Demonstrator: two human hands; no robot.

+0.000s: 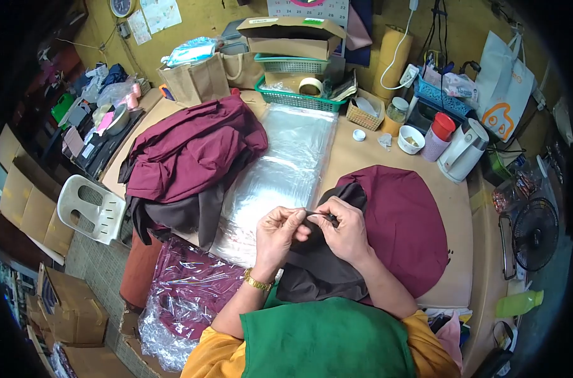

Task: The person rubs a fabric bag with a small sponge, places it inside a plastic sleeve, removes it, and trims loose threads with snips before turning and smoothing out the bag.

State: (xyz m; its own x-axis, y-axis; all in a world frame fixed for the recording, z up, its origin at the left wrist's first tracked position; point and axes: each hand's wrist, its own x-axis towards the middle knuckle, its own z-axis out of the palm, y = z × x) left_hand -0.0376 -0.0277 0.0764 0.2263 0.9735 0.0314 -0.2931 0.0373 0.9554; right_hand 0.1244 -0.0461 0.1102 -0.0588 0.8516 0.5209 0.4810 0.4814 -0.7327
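My left hand [279, 232] and my right hand [343, 228] meet in front of me, fingertips pinched on a thin dark strip [313, 214] between them. The strip looks like part of the black fabric [324, 268] hanging below; its exact shape is too small to tell. A maroon garment [400, 220] lies spread on the table beside my right hand and joins the black fabric. To the left, a pile of maroon and black garments [185, 151] rests by a stack of clear plastic bags [280, 157]. A gold watch is on my left wrist.
Plastic-wrapped maroon garments [185, 296] lie at the table's near left. At the back stand a green basket [293, 99], a cardboard box [286, 44] and paper bags [195, 82]. On the right are a white kettle [463, 151], a bowl [411, 142] and a fan [535, 234].
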